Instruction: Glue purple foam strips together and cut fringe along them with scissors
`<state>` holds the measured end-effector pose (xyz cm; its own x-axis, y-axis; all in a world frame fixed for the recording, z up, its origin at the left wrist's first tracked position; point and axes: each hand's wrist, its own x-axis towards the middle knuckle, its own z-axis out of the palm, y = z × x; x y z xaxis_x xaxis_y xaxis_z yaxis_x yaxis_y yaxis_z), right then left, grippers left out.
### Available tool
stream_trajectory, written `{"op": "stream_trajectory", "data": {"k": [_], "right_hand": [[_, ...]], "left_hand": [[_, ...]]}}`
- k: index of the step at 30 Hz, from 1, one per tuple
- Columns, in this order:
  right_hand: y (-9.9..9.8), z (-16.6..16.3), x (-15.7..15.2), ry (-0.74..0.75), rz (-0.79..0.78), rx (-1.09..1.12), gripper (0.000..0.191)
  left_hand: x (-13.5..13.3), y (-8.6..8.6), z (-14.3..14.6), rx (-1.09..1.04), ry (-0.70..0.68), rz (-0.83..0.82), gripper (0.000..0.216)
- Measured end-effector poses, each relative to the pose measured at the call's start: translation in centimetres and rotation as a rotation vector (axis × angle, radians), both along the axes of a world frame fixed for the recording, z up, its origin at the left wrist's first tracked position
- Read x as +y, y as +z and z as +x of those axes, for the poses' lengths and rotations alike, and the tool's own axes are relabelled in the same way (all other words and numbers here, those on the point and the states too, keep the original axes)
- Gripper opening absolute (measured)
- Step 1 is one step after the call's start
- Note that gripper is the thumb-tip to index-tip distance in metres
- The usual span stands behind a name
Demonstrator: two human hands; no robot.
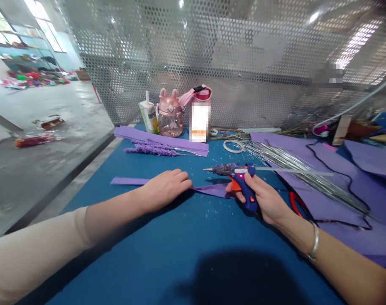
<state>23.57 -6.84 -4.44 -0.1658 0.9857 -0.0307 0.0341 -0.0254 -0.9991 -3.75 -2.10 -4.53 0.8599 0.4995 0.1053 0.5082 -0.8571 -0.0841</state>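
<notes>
My right hand (265,195) is wrapped round a blue hot glue gun (235,170) with an orange trigger and a lit red light. Its nozzle points left over the table, and a clear glue stick (291,171) sticks out of its back. A narrow purple paper strip (129,181) runs across the table under my left hand (167,189), whose fingers are closed on it. Right of that hand the strip looks twisted and reaches behind the fingers of my right hand. Whether those fingers also hold it, I cannot tell.
Behind lie purple strips (186,146) and fuzzy purple stems (151,147). A drink carton (149,115), a pink bottle (170,116) and another bottle (201,95) stand by the perforated metal panel (243,51). Rightward are a tape roll (233,146), wires (301,171), purple sheets (335,169) and red-handled tool (295,203).
</notes>
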Motion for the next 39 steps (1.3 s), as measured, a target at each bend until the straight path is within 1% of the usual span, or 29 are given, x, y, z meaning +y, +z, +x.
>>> {"op": "stream_trajectory", "data": {"k": [2,4,5,6,7,8,10,11,14,17,20,23,30,33,37,39], "right_hand": [[-0.3,0.0,0.2,-0.021,-0.029,0.032,0.045],[-0.5,0.2,0.4,-0.029,-0.054,0.059,0.047],[-0.6,0.4,0.5,-0.033,-0.060,0.071,0.048],[-0.8,0.4,0.6,-0.040,-0.061,0.082,0.049],[-0.9,0.5,0.6,-0.050,-0.060,0.094,0.049],[-0.9,0.5,0.6,-0.061,-0.058,0.107,0.050],[-1.0,0.5,0.5,-0.082,-0.056,0.125,0.049],[-0.9,0.5,0.4,-0.089,-0.057,0.128,0.048],[-0.7,0.4,0.2,-0.096,-0.045,0.120,0.045],[-0.4,0.6,0.2,-0.105,0.008,0.100,0.044],[-0.3,1.0,0.4,-0.140,0.048,0.107,0.043],[-0.2,1.4,0.7,-0.176,0.056,0.096,0.044],[0.0,1.6,0.7,-0.155,0.054,0.054,0.046],[0.1,1.4,0.6,-0.162,0.034,0.065,0.046],[0.2,1.1,0.7,-0.162,0.019,0.121,0.044],[0.3,1.2,0.8,-0.156,0.030,0.156,0.042]], "left_hand": [[-0.4,0.3,-0.3,-0.049,0.075,-0.133,0.025],[-1.1,0.7,0.1,-0.055,0.145,-0.181,0.021],[-1.5,1.0,0.7,-0.044,0.191,-0.153,0.018],[-1.9,1.2,1.3,-0.042,0.259,-0.077,0.023],[-2.2,1.4,2.1,-0.044,0.299,-0.019,0.027],[-2.5,1.4,2.9,-0.050,0.290,-0.016,0.024],[-2.8,1.2,4.0,-0.107,0.244,-0.105,0.017],[-2.8,1.0,4.4,-0.146,0.229,-0.166,0.021],[-2.4,0.0,4.3,-0.253,0.190,-0.338,0.030],[-2.0,-0.7,3.6,-0.325,0.181,-0.393,0.031],[-1.8,-0.7,3.3,-0.331,0.170,-0.397,0.033],[-1.8,-0.4,3.3,-0.293,0.135,-0.398,0.035],[-1.8,0.1,3.2,-0.173,0.049,-0.357,0.034],[-2.1,0.1,3.5,-0.110,0.044,-0.302,0.033],[-2.3,0.3,3.9,-0.029,0.071,-0.161,0.032],[-2.0,0.2,3.8,-0.043,0.085,-0.158,0.030]]}}
